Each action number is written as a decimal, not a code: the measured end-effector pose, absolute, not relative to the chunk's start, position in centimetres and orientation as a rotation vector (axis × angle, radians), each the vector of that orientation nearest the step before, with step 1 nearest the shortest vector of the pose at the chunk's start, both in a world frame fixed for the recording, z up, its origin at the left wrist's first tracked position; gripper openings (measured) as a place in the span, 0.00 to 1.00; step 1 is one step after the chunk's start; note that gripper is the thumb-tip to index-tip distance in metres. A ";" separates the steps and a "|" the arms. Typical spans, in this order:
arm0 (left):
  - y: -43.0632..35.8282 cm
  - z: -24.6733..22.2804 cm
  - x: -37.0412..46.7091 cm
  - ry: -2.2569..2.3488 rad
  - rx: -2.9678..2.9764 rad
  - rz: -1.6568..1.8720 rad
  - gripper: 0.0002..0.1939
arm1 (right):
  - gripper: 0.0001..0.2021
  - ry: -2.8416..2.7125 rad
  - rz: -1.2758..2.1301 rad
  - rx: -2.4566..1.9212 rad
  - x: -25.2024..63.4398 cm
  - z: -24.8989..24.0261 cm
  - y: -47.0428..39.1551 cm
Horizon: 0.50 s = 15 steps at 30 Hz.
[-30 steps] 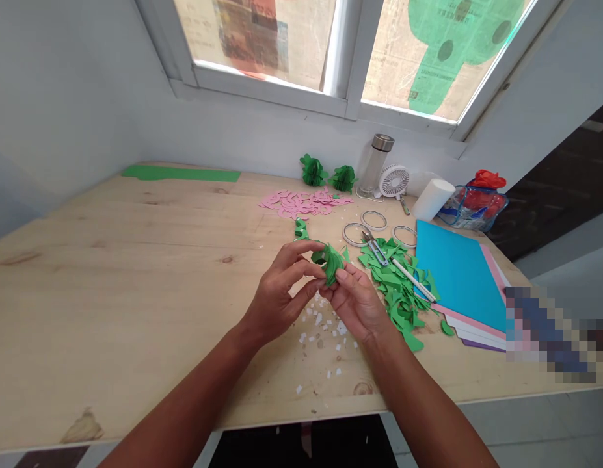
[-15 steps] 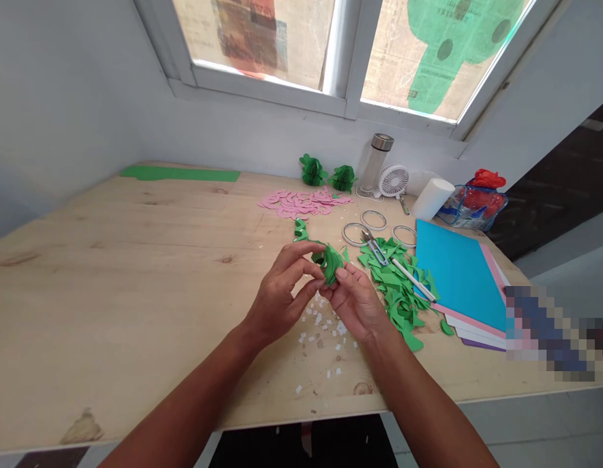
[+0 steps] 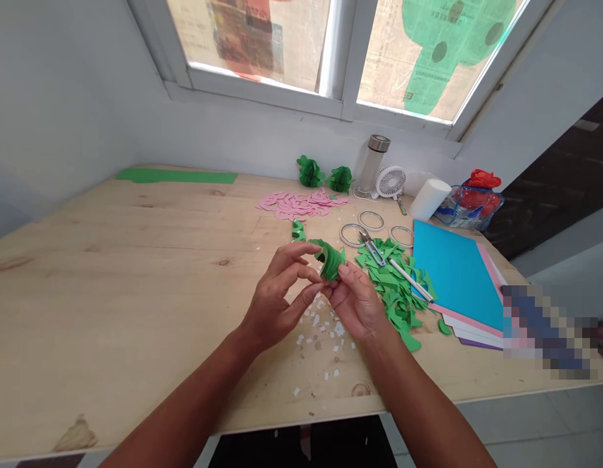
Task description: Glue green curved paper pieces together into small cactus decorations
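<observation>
Between both hands, above the table's middle, is a curved stack of layered green paper (image 3: 332, 264), its layers fanned apart. My right hand (image 3: 357, 299) pinches its lower right edge between thumb and fingers. My left hand (image 3: 281, 296) curls around the left side, index fingertip at the upper edge and thumb near the bottom edge. Just behind the hands lies a small green paper piece (image 3: 298, 230). Green paper scraps (image 3: 396, 286) are heaped right of my right hand, with thread snips (image 3: 372, 249) and a white pen (image 3: 411, 281) on top.
Pink paper cutouts (image 3: 301, 204) and two green paper ornaments (image 3: 309, 172) sit toward the wall. Tape rolls (image 3: 371, 221), a glass bottle (image 3: 372, 166), a small fan (image 3: 391, 181) and a white roll (image 3: 429, 199) stand right of them. Blue paper (image 3: 457, 273) tops a sheet stack; white bits (image 3: 339, 329) lie in front.
The green paper stack has turned in my fingers, and its layers now show more spread out. My left fingers have shifted slightly; the right hand keeps its pinch. The view has moved a little.
</observation>
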<state>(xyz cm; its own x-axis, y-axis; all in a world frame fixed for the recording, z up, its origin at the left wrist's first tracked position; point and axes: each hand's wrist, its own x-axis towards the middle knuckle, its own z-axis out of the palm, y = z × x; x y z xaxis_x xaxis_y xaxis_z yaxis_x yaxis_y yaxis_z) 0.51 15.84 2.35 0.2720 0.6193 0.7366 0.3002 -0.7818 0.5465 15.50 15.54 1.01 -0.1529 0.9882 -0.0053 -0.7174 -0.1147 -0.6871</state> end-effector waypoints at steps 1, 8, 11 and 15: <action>15.8 2.4 0.5 0.823 2.235 1.527 0.05 | 0.07 -0.641 1.637 -0.563 15.5 1.0 15.5; 16.2 1.8 0.2 0.866 2.019 1.612 0.06 | 0.08 -0.598 1.651 -0.566 15.7 1.1 15.5; 16.3 1.7 0.3 0.885 2.031 1.593 0.07 | 0.07 -0.614 1.658 -0.554 15.7 1.1 15.5; 16.3 1.8 0.4 0.903 2.091 1.562 0.08 | 0.06 -0.635 1.656 -0.532 15.6 1.0 15.5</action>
<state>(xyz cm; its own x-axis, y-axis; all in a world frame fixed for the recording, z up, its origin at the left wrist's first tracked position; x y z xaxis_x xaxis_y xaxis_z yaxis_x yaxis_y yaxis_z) 0.42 16.31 1.80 0.1768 0.6868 0.7050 0.2676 -0.7228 0.6371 15.56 15.46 0.95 -0.1722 0.9851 0.0012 -0.7333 -0.1274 -0.6679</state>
